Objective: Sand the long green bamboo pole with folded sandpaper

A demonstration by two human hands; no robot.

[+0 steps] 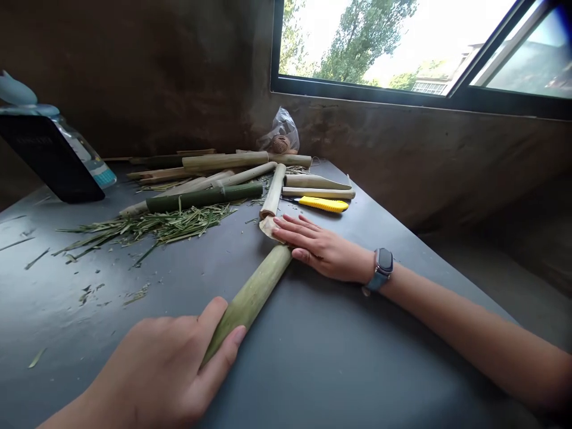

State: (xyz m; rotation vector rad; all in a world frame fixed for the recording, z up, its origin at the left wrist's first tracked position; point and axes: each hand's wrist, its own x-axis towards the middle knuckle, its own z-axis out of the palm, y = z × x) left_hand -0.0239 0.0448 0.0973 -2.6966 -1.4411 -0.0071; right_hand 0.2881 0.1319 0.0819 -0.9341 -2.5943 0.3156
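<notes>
Left hand (165, 369) hides bamboo stalk (252, 292) end — wrist cut off.

Bare table (339, 351) lower right lies open; bamboo pile (214, 179), green shavings (147, 229) and, seemingly, a utility knife (322, 204) crowd centre.

Left hand (165, 369) lay flat, fingers loosely spread, thumb out. Right hand (319, 247) stretched forward, palm down, fingers straight, forearm extended.
</notes>
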